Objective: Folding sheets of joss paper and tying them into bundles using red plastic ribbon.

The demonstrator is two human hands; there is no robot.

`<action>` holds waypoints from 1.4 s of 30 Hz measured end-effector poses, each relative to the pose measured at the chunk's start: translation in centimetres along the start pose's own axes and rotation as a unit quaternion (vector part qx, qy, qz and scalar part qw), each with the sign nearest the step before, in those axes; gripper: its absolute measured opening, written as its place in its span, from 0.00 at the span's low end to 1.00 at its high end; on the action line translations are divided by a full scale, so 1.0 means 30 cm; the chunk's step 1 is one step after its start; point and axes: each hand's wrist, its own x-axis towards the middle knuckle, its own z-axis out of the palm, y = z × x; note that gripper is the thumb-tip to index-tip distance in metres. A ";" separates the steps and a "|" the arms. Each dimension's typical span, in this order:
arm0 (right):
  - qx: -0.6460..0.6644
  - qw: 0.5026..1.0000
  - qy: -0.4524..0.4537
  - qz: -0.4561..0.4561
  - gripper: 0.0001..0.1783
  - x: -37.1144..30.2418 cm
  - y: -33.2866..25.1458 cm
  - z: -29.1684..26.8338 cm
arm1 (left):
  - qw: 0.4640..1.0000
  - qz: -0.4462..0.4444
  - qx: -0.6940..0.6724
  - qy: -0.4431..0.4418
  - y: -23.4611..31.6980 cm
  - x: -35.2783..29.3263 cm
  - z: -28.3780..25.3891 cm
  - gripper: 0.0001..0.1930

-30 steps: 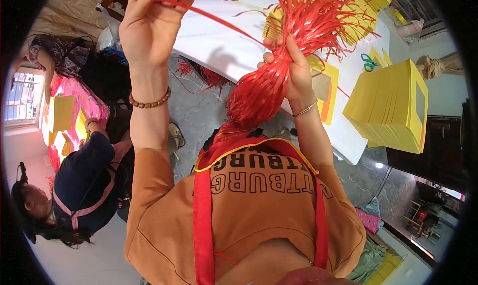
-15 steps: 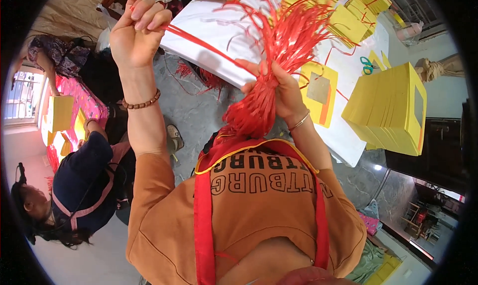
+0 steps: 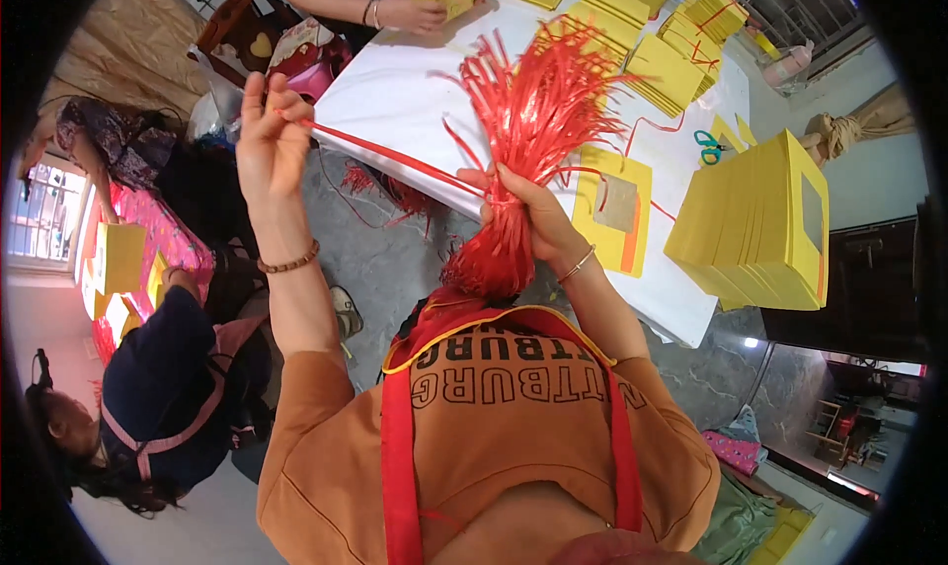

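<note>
A thick bundle of shiny red plastic strips [image 3: 538,111] stands up from my right hand [image 3: 543,214], its loose ends fanning out over the table. My right fingers and thumb are wrapped around its narrow middle, and the bundle's lower part hangs over my red apron. Out to the left, my left hand [image 3: 272,150] is closed on a few red strips [image 3: 385,154]. These run taut from its fingers to the middle of the bundle, beside my right thumb.
On the white table [image 3: 395,81] lie several stacks of yellow cards [image 3: 667,71], a single yellow card [image 3: 632,239] and teal-handled scissors [image 3: 709,147]. A tall yellow stack [image 3: 746,229] stands at the right. A co-worker's hand [image 3: 410,14] holds yellow cards; another person [image 3: 163,367] works at left.
My left hand has come down and slightly right, keeping the strips stretched. The bundle has shifted left and become more upright. The co-worker's hand with yellow cards shows more fully.
</note>
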 end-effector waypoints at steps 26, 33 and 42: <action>0.131 0.981 -0.012 -0.144 0.12 0.014 -0.055 -0.107 | 0.997 0.000 0.038 -0.069 -0.135 -0.078 -0.045 0.16; 0.150 0.982 -0.078 -0.086 0.12 -0.023 -0.022 -0.092 | 0.991 -0.050 -0.120 -0.042 -0.042 -0.071 -0.011 0.12; 0.037 0.997 -0.053 -0.042 0.14 -0.086 -0.010 -0.049 | 0.958 -0.191 -0.203 0.065 0.004 -0.049 -0.169 0.08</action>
